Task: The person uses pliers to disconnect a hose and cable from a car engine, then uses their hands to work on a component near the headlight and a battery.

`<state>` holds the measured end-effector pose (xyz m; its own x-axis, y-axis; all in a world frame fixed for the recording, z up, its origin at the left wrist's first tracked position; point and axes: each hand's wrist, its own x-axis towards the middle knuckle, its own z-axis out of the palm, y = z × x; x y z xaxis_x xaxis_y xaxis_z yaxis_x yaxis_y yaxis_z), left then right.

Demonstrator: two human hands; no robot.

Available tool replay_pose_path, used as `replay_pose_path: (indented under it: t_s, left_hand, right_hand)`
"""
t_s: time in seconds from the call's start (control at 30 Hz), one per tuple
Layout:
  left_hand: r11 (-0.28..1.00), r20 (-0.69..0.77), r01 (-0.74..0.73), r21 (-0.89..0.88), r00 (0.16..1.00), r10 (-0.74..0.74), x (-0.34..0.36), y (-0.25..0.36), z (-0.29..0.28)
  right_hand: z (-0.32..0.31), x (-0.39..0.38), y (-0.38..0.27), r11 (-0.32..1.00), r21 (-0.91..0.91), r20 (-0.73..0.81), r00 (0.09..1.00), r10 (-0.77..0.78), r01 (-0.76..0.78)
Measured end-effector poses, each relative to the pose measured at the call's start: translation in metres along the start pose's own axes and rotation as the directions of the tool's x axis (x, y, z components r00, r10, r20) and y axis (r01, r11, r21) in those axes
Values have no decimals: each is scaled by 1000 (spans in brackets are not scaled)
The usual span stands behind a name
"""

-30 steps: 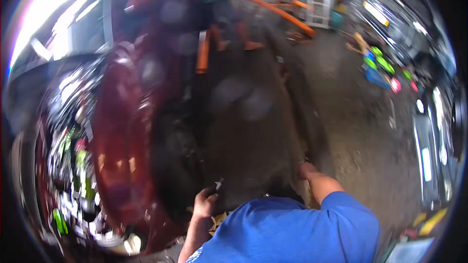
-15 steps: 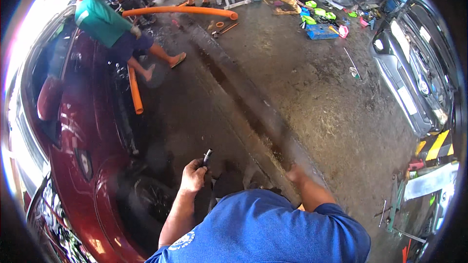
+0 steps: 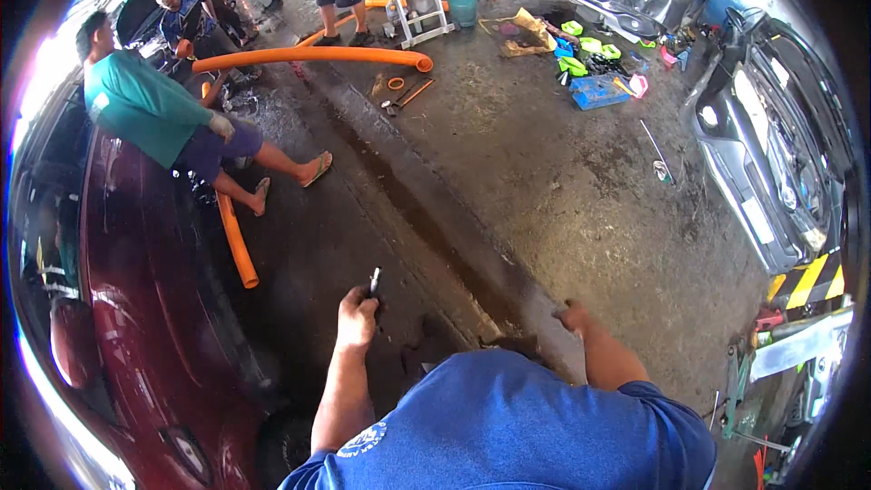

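Observation:
In my left hand [image 3: 357, 316] is a short, thin cylinder [image 3: 375, 282], dark below with a pale metallic upper end. The fingers are closed round its lower part, and it points up and away from me. My right hand [image 3: 573, 316] hangs in the air at my right side, over the edge of the floor channel [image 3: 435, 240]. Its fingers look curled in; whatever they may hold is hidden. Neither hand touches the dark red car [image 3: 136, 308] on my left.
A person in a green shirt [image 3: 145, 104] leans by the car. Orange pipes [image 3: 308, 54] lie ahead, near a stepladder [image 3: 413, 0], a teal bucket [image 3: 463, 5] and a hammer [image 3: 408, 97]. A blue tray [image 3: 599, 93] lies farther right. Car bumpers [image 3: 762, 154] stand along the right side.
My view has shifted, so the red car and the person in green sit farther left. Both my hands have swung slightly; the left still holds the cylinder, now more upright.

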<state>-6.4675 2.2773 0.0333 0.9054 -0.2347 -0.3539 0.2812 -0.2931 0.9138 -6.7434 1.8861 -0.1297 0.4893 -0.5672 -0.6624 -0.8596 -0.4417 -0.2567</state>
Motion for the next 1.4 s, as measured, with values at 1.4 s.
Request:
replay_pose_path:
  t_s: [1.4]
  left_hand:
    - [891, 238, 38, 453, 958, -161, 1035, 420, 409]
  right_hand:
    - [-630, 838, -441, 966, 242, -6, 995, 97, -92]
